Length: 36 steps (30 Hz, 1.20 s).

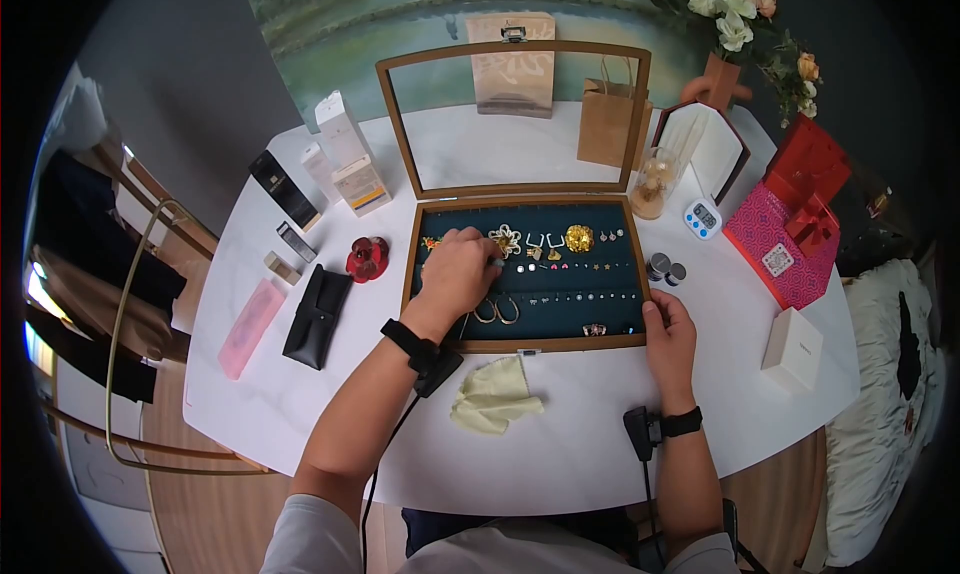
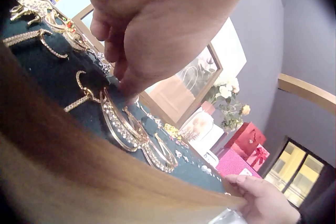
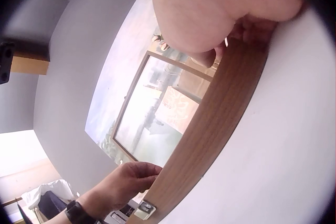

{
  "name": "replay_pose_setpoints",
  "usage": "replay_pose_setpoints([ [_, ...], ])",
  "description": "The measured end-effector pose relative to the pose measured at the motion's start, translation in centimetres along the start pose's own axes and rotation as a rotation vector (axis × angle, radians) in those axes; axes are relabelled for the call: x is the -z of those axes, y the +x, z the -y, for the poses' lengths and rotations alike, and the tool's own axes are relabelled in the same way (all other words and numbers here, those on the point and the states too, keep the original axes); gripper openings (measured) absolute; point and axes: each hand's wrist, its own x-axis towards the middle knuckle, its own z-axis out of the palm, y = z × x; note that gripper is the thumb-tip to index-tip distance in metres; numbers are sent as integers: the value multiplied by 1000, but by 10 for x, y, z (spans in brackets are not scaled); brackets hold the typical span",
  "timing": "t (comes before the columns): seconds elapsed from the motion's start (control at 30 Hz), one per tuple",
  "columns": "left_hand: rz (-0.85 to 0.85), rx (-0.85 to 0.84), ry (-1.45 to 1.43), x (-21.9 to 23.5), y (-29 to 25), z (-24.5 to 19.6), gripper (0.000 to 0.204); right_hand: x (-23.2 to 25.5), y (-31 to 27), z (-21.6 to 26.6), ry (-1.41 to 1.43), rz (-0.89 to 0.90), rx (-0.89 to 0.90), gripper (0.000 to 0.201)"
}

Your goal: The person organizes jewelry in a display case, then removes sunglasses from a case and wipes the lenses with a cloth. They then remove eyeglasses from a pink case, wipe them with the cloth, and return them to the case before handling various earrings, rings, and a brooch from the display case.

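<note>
A wooden jewelry box (image 1: 520, 346) lies with its glass lid raised, its dark green lining (image 1: 585, 319) set with rows of jewelry. My left hand (image 1: 458, 274) reaches over its left half, fingers bent down to the lining beside a pearly flower brooch (image 1: 506, 239). In the left wrist view, the thumb and fingers come together low among the pieces; whether they pinch one I cannot tell. Gold hoop earrings (image 2: 118, 121) lie just below that hand. My right hand (image 1: 672, 342) holds the box's front right corner, thumb at the rim. A yellow flower brooch (image 1: 579, 238) sits farther right.
A pale green cloth (image 1: 495, 396) lies before the box. To the left are a red flower ornament (image 1: 368, 260), a black case (image 1: 317, 317) and several cartons. On the right stand a glass dome (image 1: 652, 186), a small timer (image 1: 702, 218), dark little jars (image 1: 667, 269) and a red-pink gift bag (image 1: 785, 239).
</note>
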Motion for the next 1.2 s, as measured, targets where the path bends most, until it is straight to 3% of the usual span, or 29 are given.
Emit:
replay_pose_setpoints([
  [0.13,-43,-5,-25,-4,1,3,18,-1,1,-3,24,7,-10,26],
  [0.53,80,34,-74,0,4,4,18,-2,1,-5,11,0,2,26],
  [0.83,24,-61,-100,3,1,1,16,-1,-1,0,18,10,-3,26],
  [0.93,112,0,-78,12,0,-6,14,-2,-1,1,22,6,-3,25],
  [1.03,49,40,-159,12,-3,-5,15,-1,-1,0,17,3,7,25],
  [1.13,-82,-88,-232,12,-7,3,13,-1,-2,4,-1,6,12,25],
  [1.2,85,134,-513,26,-9,-3,12,-1,-2,5,-12,8,9,25],
])
